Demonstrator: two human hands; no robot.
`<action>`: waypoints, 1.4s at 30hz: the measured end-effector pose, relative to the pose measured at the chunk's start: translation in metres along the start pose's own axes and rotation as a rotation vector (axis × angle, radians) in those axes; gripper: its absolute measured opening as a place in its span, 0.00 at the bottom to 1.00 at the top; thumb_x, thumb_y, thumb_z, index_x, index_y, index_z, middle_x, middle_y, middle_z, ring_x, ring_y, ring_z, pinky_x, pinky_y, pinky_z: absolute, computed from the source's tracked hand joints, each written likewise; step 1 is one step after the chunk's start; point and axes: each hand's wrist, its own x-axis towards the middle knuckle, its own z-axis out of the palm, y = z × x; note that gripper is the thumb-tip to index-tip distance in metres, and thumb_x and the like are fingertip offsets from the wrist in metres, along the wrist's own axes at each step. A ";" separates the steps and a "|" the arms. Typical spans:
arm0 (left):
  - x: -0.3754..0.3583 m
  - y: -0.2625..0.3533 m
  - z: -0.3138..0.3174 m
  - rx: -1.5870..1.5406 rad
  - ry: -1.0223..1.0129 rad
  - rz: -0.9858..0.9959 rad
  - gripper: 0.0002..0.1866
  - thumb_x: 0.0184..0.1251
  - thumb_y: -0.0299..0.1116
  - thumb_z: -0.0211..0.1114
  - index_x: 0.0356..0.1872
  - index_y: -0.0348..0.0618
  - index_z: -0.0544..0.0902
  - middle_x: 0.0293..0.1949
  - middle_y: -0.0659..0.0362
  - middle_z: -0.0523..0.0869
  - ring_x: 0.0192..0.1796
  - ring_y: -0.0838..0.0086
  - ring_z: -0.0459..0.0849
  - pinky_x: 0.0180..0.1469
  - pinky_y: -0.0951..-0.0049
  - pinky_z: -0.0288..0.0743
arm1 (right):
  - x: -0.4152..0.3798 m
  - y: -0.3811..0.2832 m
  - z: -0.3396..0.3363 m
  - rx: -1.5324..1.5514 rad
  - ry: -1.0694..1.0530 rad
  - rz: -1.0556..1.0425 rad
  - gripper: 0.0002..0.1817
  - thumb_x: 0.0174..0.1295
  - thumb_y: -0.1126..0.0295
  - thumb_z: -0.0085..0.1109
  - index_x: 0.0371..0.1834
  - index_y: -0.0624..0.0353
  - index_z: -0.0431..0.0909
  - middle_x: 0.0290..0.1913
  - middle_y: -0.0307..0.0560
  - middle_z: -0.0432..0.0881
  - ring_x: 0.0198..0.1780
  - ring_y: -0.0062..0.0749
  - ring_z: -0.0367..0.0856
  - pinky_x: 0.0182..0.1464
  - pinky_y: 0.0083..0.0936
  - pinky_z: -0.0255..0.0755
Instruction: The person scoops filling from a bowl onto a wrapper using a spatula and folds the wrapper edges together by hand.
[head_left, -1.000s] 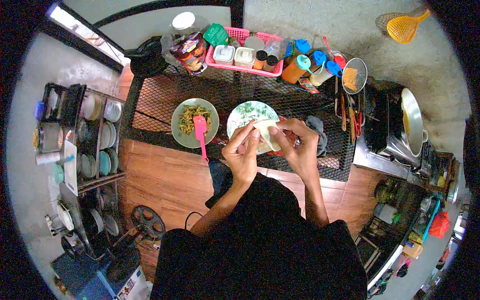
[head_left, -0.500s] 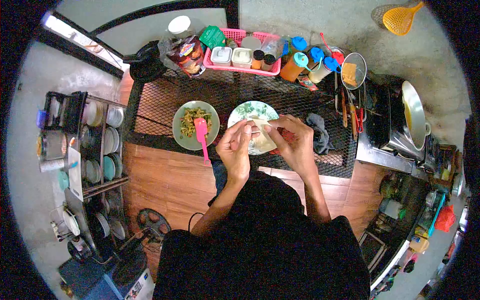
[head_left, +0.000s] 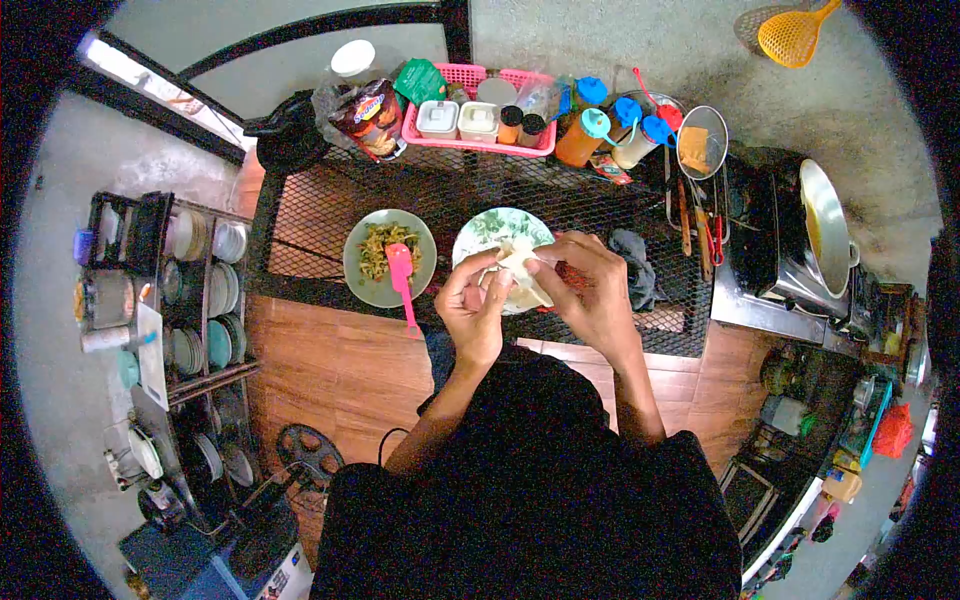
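Observation:
My left hand [head_left: 474,308] and my right hand [head_left: 594,288] meet over a green-patterned plate [head_left: 489,229]. Between their fingertips is a pale, thin dumpling wrapper [head_left: 517,260], gathered and creased at the top. Both hands pinch it, one from each side; whether anything lies inside it is hidden. More pale wrapper-like pieces seem to lie on the plate below, partly covered by my fingers. Left of my left hand, a grey-green bowl [head_left: 358,285] holds a chopped, greenish-brown filling [head_left: 376,250]. A pink spatula [head_left: 401,270] rests in it, its handle over the rim.
A pink basket [head_left: 480,146] of jars stands along the back of the mesh table [head_left: 330,190], beside bottles [head_left: 580,140] with blue lids. To the right sits a large pan [head_left: 828,230] on a stove. A dish rack [head_left: 205,370] stands left.
The wrapper, flatter half a second ago, is now bunched and folded between my fingertips. Both hands have stayed in nearly the same place over the plate.

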 end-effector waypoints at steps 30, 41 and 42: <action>0.014 0.026 -0.002 -0.124 -0.109 -0.176 0.09 0.58 0.23 0.66 0.41 0.34 0.82 0.37 0.56 0.85 0.41 0.77 0.81 0.48 0.74 0.74 | 0.028 0.000 -0.028 0.142 -0.367 0.087 0.08 0.53 0.71 0.63 0.34 0.63 0.82 0.33 0.50 0.84 0.31 0.37 0.82 0.34 0.29 0.74; 0.010 0.013 -0.004 -0.220 -0.093 -0.281 0.07 0.62 0.25 0.64 0.39 0.34 0.83 0.38 0.57 0.85 0.40 0.79 0.80 0.48 0.76 0.72 | 0.026 0.013 -0.019 0.248 -0.350 0.155 0.09 0.59 0.71 0.62 0.34 0.67 0.81 0.28 0.42 0.79 0.30 0.18 0.74 0.32 0.21 0.69; 0.010 0.015 -0.001 -0.206 -0.074 -0.242 0.07 0.62 0.25 0.64 0.40 0.34 0.83 0.38 0.57 0.85 0.40 0.79 0.80 0.48 0.76 0.72 | 0.025 0.015 -0.018 0.252 -0.338 0.164 0.09 0.59 0.70 0.62 0.34 0.67 0.81 0.28 0.41 0.79 0.30 0.18 0.74 0.33 0.21 0.69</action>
